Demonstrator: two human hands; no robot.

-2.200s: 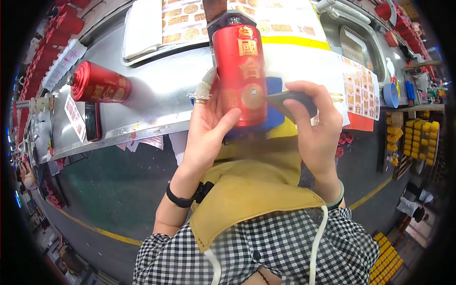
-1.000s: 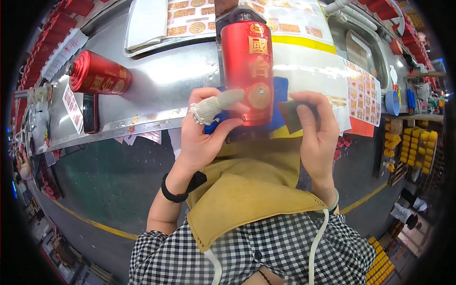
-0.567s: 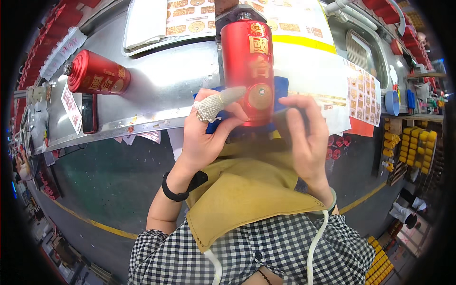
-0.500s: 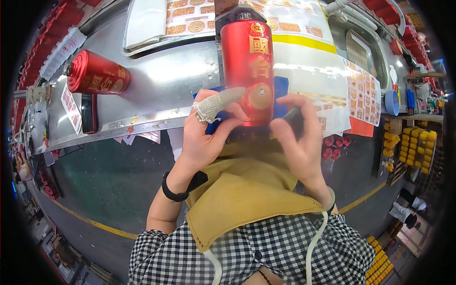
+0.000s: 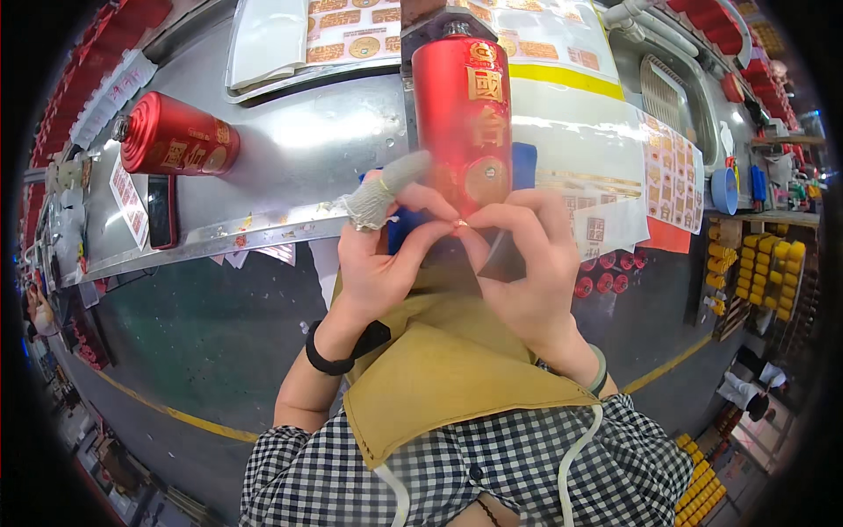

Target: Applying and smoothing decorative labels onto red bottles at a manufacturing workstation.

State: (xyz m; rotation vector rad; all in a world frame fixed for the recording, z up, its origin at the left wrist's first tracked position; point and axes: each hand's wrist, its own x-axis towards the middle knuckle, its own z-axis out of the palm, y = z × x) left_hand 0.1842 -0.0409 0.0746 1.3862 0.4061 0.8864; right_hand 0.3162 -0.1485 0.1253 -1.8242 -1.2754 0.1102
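A red bottle (image 5: 458,114) with gold characters and a round gold emblem lies in front of me, its neck pointing away, over a blue cloth (image 5: 524,167). Just off its near end, my left hand (image 5: 382,255) and my right hand (image 5: 531,250) meet fingertip to fingertip. Both are pinched on a tiny gold piece (image 5: 461,223), too small to make out fully. A grey cover with white gauze (image 5: 373,200) wraps one raised left finger. Something dark grey shows under my right fingers, partly hidden.
Another red bottle (image 5: 180,136) lies on the metal bench (image 5: 325,132) at left, by a phone (image 5: 163,211). Gold sticker sheets (image 5: 672,171) lie right and at the back (image 5: 351,35). A blue cup (image 5: 724,189) stands at far right. Red round items (image 5: 606,281) sit below the bench.
My right hand has come in leftward, from open beside the bottle to a pinch against my left fingertips. The bottle has shifted slightly right.
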